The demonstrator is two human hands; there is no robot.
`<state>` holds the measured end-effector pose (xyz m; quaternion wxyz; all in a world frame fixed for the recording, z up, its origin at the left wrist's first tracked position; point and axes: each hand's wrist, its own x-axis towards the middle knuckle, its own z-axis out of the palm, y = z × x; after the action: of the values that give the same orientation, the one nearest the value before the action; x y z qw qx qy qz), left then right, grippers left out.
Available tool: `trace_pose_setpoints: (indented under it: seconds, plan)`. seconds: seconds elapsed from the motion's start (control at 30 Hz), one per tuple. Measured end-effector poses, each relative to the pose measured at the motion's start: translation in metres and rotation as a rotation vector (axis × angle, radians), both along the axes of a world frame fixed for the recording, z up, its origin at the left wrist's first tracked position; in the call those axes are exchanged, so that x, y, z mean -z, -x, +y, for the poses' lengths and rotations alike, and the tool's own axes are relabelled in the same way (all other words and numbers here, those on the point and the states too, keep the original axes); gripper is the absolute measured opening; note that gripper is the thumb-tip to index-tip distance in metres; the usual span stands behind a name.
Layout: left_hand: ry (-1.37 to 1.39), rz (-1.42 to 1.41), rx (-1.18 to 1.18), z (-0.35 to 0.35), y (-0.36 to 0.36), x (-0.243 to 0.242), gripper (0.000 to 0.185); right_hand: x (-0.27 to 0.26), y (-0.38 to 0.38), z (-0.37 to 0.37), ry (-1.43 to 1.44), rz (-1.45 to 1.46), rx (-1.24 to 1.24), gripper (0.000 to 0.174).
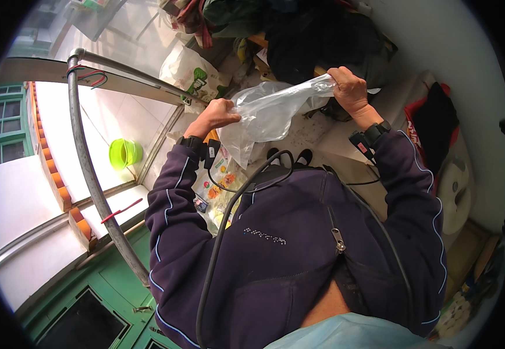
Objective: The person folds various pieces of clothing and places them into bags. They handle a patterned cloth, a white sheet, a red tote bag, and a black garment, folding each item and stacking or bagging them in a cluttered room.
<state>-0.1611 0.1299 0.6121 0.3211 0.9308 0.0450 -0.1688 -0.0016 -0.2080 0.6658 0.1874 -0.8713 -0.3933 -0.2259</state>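
Observation:
A clear plastic bag (274, 111) is stretched between my two hands in front of my body, its lower part hanging loose. My left hand (215, 114) grips one end, fingers curled into the film. At the other end, higher up, my right hand (347, 89) is closed around a bunched edge, with a small tip of plastic sticking out past it. Each wrist wears a black strap, the left strap (193, 144) and the right strap (375, 131), with a small device and a cable. Film covers part of the floor behind the bag.
A grey metal rail (80, 113) runs along the left, tied with wire. Beyond it stands a lime-green bucket (125, 154). A white printed bag (191, 72) and dark clothing (318, 39) lie ahead. Printed plastic packaging (219, 183) is beside my feet; a black-and-red cloth (435, 122) lies right.

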Motion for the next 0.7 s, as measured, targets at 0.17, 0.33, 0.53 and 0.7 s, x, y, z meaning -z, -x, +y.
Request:
trace_pose_setpoints:
  seconds: [0.17,0.33,0.53,0.7]
  plan:
    - [0.541,0.247,-0.490,0.022,0.023,0.012,0.035,0.002,-0.003,-0.020,-0.027,-0.053,-0.027,0.022]
    - [1.009,0.208,-0.736,0.043,0.046,0.015,0.030,0.007,-0.007,-0.038,0.017,0.045,0.041,0.015]
    - [1.123,-0.045,-1.075,0.055,0.028,0.006,0.025,-0.003,-0.025,-0.041,0.033,0.260,0.235,0.005]
    - [1.046,-0.448,-1.136,0.063,-0.005,-0.020,0.016,-0.025,-0.043,-0.027,-0.086,0.237,0.326,0.008]
